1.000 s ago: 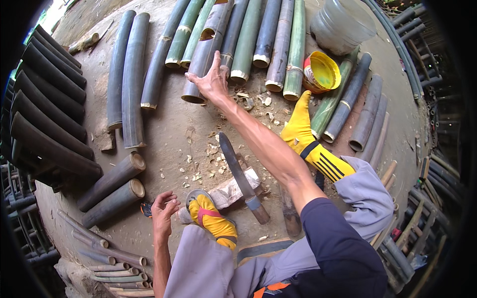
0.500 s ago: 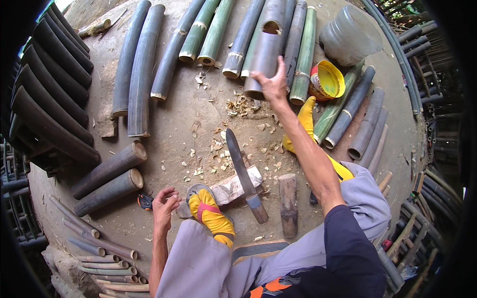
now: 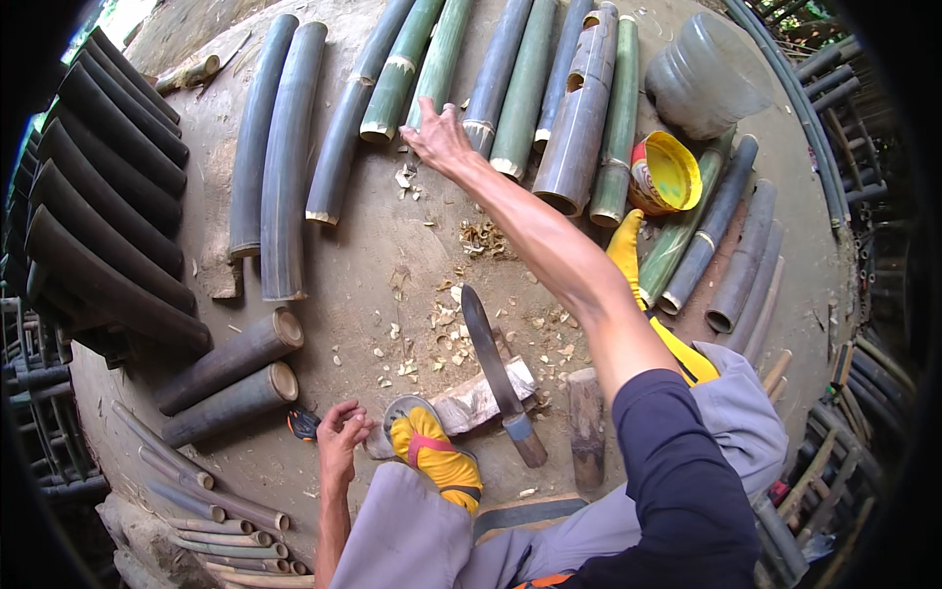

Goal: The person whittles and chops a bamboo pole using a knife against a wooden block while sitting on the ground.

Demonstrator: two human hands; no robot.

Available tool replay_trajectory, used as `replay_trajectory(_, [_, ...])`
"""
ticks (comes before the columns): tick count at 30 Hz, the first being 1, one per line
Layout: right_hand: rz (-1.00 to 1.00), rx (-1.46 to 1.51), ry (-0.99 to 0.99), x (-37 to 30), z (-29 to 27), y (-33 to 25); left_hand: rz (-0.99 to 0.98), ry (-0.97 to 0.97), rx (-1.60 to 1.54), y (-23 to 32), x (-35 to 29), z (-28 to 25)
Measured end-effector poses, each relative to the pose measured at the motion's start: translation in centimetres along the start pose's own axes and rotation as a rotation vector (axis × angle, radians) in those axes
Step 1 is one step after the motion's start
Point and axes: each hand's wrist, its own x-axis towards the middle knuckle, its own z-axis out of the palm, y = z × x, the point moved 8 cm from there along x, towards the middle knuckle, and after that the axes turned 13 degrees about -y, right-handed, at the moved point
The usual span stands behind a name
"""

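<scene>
The right hand (image 3: 439,139) reaches far, fingers spread wide on a green bamboo pole (image 3: 439,61) (not gripped yet). Best grab its near end firmly. The left hand (image 3: 340,439) rests near, fingers loosely curled, empty.

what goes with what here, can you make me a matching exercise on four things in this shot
Things:
1. right hand
2. left hand
3. machete
4. yellow tin

Places:
a. resting across a wood block
b. low on the ground beside a yellow shoe
c. stretched out to the ends of the green bamboo tubes
d. on its side, right of the bamboo row

Pairs: 1-c, 2-b, 3-a, 4-d
</scene>
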Motion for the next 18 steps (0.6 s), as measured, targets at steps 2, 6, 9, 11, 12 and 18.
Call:
replay_trajectory(2, [0.089,-0.045,0.09,2.4,1.4,1.1,-0.017,0.011,-0.034,-0.4,0.0,-0.1])
replay_trajectory(6, [0.095,0.159,0.183,3.4,2.0,2.5,-0.031,0.041,-0.059,-1.0,-0.4,-0.6])
replay_trajectory(9, [0.1,0.557,0.283,1.2,0.0,3.3,-0.032,0.053,-0.059,-1.1,-0.8,-1.2])
replay_trajectory(11, [-0.056,1.008,0.264,-0.6,-1.6,2.6,-0.018,0.053,-0.056,-0.8,-1.0,-1.4])
replay_trajectory(12, [0.086,1.31,0.123,-1.6,-0.7,3.0,-0.01,0.049,-0.052,-0.5,-1.1,-1.3])
replay_trajectory(18, [0.048,1.275,-0.126,-11.9,-4.9,1.2,0.114,-0.041,-0.016,2.9,-0.9,1.2])
